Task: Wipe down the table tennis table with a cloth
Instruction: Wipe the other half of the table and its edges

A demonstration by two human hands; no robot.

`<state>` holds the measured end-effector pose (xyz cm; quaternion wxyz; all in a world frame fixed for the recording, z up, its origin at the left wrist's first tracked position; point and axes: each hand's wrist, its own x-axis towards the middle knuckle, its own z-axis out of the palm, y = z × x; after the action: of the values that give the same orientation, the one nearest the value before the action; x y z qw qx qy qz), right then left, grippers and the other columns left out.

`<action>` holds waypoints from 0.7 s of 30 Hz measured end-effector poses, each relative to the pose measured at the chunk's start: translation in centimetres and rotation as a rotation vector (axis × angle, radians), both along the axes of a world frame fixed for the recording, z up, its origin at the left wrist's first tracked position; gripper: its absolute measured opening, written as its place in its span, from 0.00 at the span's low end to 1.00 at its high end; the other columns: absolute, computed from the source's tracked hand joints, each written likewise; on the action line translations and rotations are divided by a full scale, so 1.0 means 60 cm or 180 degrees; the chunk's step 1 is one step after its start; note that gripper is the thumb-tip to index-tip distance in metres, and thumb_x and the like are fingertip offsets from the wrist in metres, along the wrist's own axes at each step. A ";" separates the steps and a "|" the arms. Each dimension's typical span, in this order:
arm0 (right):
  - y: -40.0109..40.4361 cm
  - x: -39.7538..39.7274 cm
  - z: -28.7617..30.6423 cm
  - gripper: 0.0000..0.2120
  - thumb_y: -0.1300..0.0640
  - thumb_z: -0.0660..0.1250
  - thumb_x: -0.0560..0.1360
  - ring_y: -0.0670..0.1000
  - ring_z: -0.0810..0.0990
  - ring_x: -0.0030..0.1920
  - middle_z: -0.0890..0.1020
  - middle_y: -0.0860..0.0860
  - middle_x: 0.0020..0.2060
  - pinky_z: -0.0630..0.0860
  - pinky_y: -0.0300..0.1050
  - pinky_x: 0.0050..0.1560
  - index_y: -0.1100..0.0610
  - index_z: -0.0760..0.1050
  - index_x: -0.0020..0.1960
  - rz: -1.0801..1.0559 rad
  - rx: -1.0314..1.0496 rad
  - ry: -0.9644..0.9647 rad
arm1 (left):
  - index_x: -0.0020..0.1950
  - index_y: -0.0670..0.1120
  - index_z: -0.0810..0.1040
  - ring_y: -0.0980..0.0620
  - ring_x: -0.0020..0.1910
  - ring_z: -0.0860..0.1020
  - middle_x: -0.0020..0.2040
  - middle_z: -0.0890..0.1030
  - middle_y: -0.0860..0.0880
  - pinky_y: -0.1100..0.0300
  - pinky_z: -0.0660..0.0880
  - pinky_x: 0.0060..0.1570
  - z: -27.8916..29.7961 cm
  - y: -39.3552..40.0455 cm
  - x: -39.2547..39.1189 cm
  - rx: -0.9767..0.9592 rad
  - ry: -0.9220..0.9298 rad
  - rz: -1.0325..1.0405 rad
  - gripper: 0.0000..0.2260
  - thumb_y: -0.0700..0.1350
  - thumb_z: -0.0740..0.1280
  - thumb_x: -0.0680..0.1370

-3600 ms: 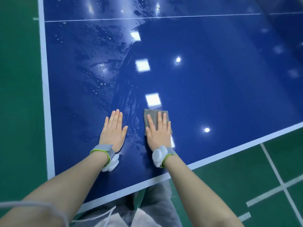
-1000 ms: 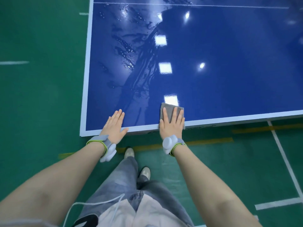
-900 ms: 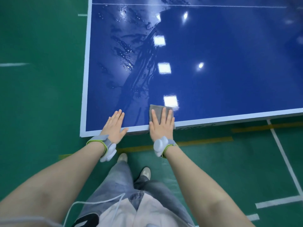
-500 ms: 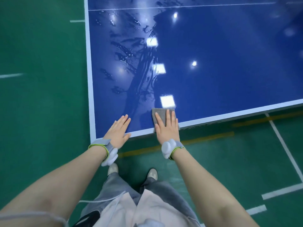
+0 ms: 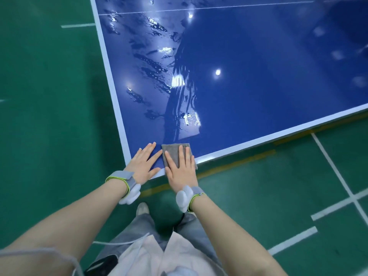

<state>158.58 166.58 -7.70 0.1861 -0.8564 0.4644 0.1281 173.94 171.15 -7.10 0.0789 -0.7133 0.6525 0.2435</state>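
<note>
1. Green sports floor, marked with white lines and a worn yellow strip just below the table's near edge; it surrounds the table on every visible side.
2. Table tennis table, blue glossy top with white border. The near left corner lies under the hands. Ceiling lights reflect in the top. A band of wet streaks and droplets runs from the far left down toward the corner; the area to the right looks smooth and even.
3. Person, standing at the corner: bare forearms, grey trousers, light top, one pale shoe visible on the floor between the arms. Each wrist carries a grey band with a white sensor puck. A thin white cable crosses the lap.
4. Right hand, fingers straight and flat, pressing the cloth down at the table's near edge.
5. Left hand, fingers straight and flat on the bare blue top at the corner, just beside the cloth, holding nothing.
6. Cloth, grey, folded to a small rectangle, partly under the right hand; its near end overhangs the white border.
7. Step in hand, as judged: a wiping stroke brought to the near edge by the corner. The next move likely calls for pushing the cloth outward through the streaked band on the left.
8. Obstruction: the left hand sits on unwiped surface and would need to shift.
</note>
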 end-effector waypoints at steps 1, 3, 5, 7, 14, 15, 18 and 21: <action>-0.003 -0.006 -0.004 0.23 0.45 0.46 0.79 0.62 0.72 0.66 0.75 0.61 0.65 0.71 0.58 0.62 0.47 0.70 0.69 0.0042 -0.0056 -0.0083 | 0.76 0.48 0.40 0.49 0.75 0.38 0.76 0.37 0.46 0.56 0.37 0.72 0.002 0.000 0.004 0.0012 0.0009 -0.0068 0.29 0.54 0.52 0.81; -0.022 -0.021 -0.011 0.25 0.45 0.39 0.82 0.62 0.70 0.68 0.73 0.60 0.66 0.70 0.57 0.64 0.47 0.68 0.70 0.0018 -0.0178 -0.0085 | 0.76 0.48 0.40 0.49 0.75 0.38 0.76 0.37 0.46 0.57 0.36 0.71 0.006 0.000 0.011 0.0012 0.0046 -0.0177 0.29 0.54 0.52 0.81; -0.044 -0.028 -0.007 0.30 0.43 0.36 0.78 0.63 0.62 0.73 0.64 0.62 0.72 0.62 0.59 0.70 0.47 0.64 0.73 -0.0205 -0.0189 0.0009 | 0.76 0.47 0.40 0.50 0.75 0.38 0.76 0.37 0.47 0.58 0.36 0.71 0.006 0.001 0.020 0.0002 0.0105 -0.0258 0.30 0.54 0.52 0.81; -0.059 -0.030 -0.005 0.34 0.41 0.30 0.73 0.60 0.43 0.76 0.47 0.60 0.76 0.43 0.54 0.74 0.45 0.49 0.77 -0.0463 -0.0203 0.0049 | 0.76 0.47 0.39 0.50 0.75 0.38 0.76 0.37 0.47 0.59 0.35 0.70 0.005 0.002 0.027 0.0022 0.0151 -0.0320 0.30 0.54 0.52 0.81; -0.024 0.040 -0.011 0.25 0.45 0.43 0.82 0.60 0.34 0.75 0.36 0.59 0.76 0.35 0.56 0.73 0.44 0.38 0.77 -0.0806 -0.0166 0.0180 | 0.76 0.45 0.43 0.50 0.76 0.41 0.77 0.40 0.46 0.56 0.39 0.72 0.005 -0.008 0.044 -0.0034 0.0195 -0.0038 0.29 0.53 0.53 0.81; -0.009 0.052 -0.009 0.25 0.42 0.41 0.82 0.60 0.34 0.75 0.37 0.59 0.76 0.35 0.56 0.73 0.44 0.40 0.77 -0.0685 -0.0145 0.0087 | 0.76 0.44 0.43 0.50 0.76 0.41 0.77 0.40 0.46 0.56 0.39 0.72 0.004 -0.009 0.049 -0.0040 0.0182 -0.0005 0.29 0.53 0.53 0.81; 0.024 0.073 -0.003 0.35 0.38 0.30 0.72 0.61 0.36 0.75 0.41 0.59 0.76 0.36 0.57 0.73 0.44 0.46 0.77 -0.0407 -0.0078 -0.0268 | 0.76 0.44 0.44 0.50 0.76 0.42 0.77 0.41 0.46 0.56 0.40 0.72 0.003 -0.013 0.065 -0.0071 0.0207 0.0028 0.28 0.52 0.53 0.82; 0.021 0.061 -0.003 0.35 0.40 0.29 0.71 0.59 0.38 0.76 0.43 0.58 0.77 0.38 0.54 0.74 0.43 0.49 0.76 -0.0206 -0.0147 -0.0313 | 0.76 0.44 0.44 0.50 0.76 0.42 0.77 0.41 0.46 0.55 0.40 0.72 0.004 -0.014 0.079 -0.0076 0.0219 0.0056 0.27 0.51 0.53 0.82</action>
<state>162.24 167.84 -7.90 0.1930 -0.8502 0.4849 0.0690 178.67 170.31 -6.87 0.0458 -0.7111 0.6514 0.2607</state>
